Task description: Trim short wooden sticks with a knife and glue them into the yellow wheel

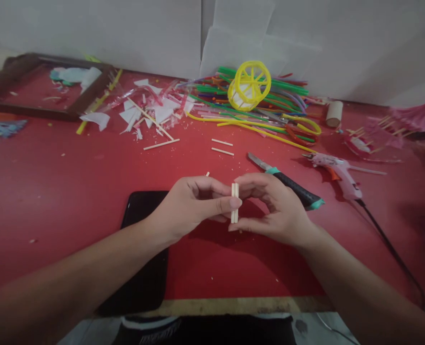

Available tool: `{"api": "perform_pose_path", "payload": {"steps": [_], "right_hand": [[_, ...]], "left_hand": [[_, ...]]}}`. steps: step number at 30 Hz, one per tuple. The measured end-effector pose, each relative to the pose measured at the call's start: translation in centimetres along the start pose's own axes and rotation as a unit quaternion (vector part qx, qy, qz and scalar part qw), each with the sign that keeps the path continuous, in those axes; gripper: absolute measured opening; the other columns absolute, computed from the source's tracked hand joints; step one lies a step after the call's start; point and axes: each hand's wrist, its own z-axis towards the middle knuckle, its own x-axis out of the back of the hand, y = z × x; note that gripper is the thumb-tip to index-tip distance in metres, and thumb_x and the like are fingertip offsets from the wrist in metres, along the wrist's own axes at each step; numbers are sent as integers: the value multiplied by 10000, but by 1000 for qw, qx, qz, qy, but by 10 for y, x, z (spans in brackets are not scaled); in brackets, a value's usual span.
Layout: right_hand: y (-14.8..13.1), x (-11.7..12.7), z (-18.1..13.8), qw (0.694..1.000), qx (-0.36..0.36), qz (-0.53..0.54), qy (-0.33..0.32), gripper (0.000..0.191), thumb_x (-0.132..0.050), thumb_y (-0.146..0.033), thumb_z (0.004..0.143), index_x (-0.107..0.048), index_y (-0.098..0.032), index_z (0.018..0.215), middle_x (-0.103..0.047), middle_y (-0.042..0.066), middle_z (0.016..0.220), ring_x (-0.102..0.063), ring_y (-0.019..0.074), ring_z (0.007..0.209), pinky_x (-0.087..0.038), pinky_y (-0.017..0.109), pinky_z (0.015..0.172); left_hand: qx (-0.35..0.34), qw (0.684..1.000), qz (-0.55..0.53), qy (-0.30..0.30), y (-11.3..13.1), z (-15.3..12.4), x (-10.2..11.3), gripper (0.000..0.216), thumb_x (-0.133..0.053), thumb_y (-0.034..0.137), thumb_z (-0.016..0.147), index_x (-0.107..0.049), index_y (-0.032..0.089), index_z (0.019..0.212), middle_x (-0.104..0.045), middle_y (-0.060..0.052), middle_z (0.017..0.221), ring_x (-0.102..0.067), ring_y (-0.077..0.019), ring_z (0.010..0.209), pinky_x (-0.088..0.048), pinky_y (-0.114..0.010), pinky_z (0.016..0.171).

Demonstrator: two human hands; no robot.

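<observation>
Two short pale wooden sticks (235, 211) stand side by side, upright, between my hands above the red table. My left hand (198, 201) is closed on them, its thumb pressed across their front. My right hand (269, 206) pinches the same sticks, with fingertips at the top end and thumb at the bottom. Another stick end (208, 174) pokes up behind my left hand; the rest of it is hidden. Beyond my hands, two cut sticks (222, 151) lie apart on the table. Pliers (291, 184) with black and teal handles rest just past my right hand.
A pink glue gun (336, 172) lies at right, its cord running toward the front edge. A black phone-like slab (151, 273) is under my left forearm. Behind are pipe cleaners (287, 88), a yellow wheel-ended piece (250, 86), paper scraps (164, 110) and a brown frame (74, 105).
</observation>
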Motion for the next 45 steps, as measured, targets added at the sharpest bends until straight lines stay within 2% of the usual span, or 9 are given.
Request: {"api": "perform_pose_path", "payload": {"steps": [18,23,45], "right_hand": [[-3,0,1,1000,6,5,-3,619,-844,-279,678,-503,-251,1193,-677,8,1007,-677,131,884,-582,240,775],[-4,0,2,1000,15,7,-1,613,-849,-283,670,-511,-237,1179,-682,5,985,-679,129,865,-583,225,748],[-4,0,2,1000,23,-5,1,605,-847,-275,673,-514,-240,1177,-669,-11,989,-658,103,858,-571,199,751]], "left_hand": [[-5,1000,3,-21,0,-1,1,141,-862,138,622,-738,159,687,-721,7,619,-688,-105,571,-612,-175,567],[14,1000,1,-16,2,-2,0,158,-861,105,614,-726,146,686,-722,21,619,-686,-94,572,-615,-170,572],[9,1000,6,-16,1,0,1,157,-854,101,625,-720,142,696,-727,23,620,-692,-96,566,-617,-168,562]]}}
